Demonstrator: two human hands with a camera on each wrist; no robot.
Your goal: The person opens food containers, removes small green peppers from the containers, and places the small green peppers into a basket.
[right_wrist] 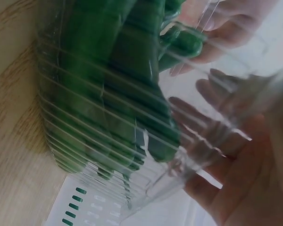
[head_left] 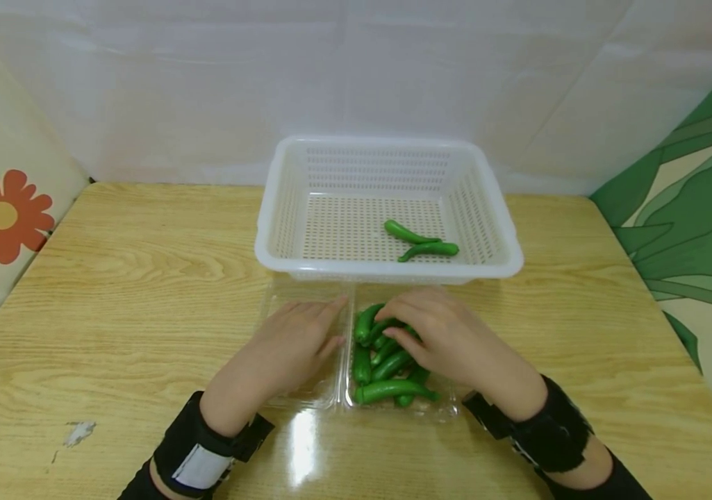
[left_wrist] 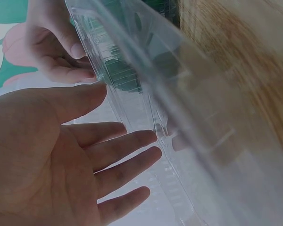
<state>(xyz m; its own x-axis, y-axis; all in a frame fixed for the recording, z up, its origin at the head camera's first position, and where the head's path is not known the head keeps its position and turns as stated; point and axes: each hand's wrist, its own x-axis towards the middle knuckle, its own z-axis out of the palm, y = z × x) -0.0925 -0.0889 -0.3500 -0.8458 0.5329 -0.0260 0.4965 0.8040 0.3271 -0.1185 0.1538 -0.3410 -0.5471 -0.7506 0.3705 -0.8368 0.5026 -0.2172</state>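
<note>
Peppers, glossy green and slender [head_left: 391,362], are heaped in the right half of an unfolded clear plastic clamshell container [head_left: 346,403], which is set on the yellow wood-grain counter [head_left: 162,278] between its left and right edges. For a neat layer, the heap is best nudged lightly, one pepper at a time, with curved ends kept below the rim and away from the middle seam [head_left: 342,375]. The thin walls should not be bent by leaning on them.

The right hand [head_left: 440,333] is held over the heap's far part; its grip is loosely bent and parted, and no pepper is seen pinched, though light contact cannot be told. The left hand [head_left: 296,344] is held over the container's left half, its grip spread, with nothing held.

Mixed directions are shown in the heap. The nearest pepper [head_left: 393,390] is laid with its long axis almost parallel to the container's near edge, narrower end pointed right; the middle ones are slanted toward the far right corner. In the white rectangular plastic basket [head_left: 387,269] by the counter's far edge, two green peppers [head_left: 433,248] are placed toward the near right corner, long axes mostly crosswise.
</note>
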